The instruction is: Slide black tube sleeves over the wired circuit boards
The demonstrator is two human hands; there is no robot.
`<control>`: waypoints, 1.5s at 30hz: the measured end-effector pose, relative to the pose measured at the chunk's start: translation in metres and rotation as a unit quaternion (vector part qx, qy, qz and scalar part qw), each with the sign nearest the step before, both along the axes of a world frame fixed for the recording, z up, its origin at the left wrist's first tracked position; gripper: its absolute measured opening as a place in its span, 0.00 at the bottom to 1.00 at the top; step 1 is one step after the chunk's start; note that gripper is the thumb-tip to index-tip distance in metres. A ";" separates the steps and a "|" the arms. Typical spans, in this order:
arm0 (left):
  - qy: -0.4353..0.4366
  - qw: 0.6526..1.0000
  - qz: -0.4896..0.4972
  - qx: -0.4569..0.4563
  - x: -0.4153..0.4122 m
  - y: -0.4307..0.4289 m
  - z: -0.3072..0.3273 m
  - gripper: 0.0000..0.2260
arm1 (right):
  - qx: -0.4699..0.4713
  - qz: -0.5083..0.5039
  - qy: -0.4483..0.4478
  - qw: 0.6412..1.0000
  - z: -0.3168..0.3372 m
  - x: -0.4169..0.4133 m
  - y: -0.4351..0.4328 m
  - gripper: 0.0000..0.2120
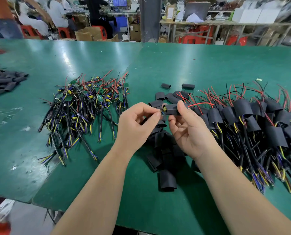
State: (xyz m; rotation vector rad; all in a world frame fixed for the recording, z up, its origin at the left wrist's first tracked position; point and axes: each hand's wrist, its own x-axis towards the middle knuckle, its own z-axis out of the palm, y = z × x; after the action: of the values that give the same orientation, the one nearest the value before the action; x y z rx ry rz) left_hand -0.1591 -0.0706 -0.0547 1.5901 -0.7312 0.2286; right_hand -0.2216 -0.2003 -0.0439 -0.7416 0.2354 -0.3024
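Observation:
Above the green table, my right hand grips a black tube sleeve between thumb and fingers. A red wire sticks out of the sleeve's right end. My left hand pinches the end of a wired circuit board at the sleeve's left opening, where a yellow part shows. Most of the board is hidden inside the sleeve.
A heap of bare wired boards lies to the left. Sleeved boards are piled on the right. Loose black sleeves lie under and behind my hands, with more sleeves at far left. People sit at benches beyond the table.

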 end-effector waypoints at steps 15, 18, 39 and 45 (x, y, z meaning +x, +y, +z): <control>0.030 0.998 0.036 0.051 0.006 0.004 -0.005 0.12 | -0.247 -0.015 -0.007 0.969 -0.002 -0.002 0.006 0.13; 0.021 0.997 0.030 0.071 0.006 0.003 -0.005 0.14 | -0.286 -0.015 0.023 0.958 0.000 -0.003 0.009 0.22; 0.094 0.863 0.309 0.389 0.040 0.028 -0.028 0.18 | -0.696 -0.302 0.277 0.590 0.026 -0.038 -0.087 0.09; 0.028 0.857 0.361 0.367 0.038 0.028 -0.028 0.14 | -0.639 -0.259 0.235 0.685 0.025 -0.038 -0.088 0.06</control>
State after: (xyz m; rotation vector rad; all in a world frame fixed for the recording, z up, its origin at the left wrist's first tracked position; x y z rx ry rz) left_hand -0.1210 -0.0426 -0.0828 2.5638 -0.1147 0.4823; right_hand -0.2595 -0.2878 -0.0187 -2.1848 0.7656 -0.8511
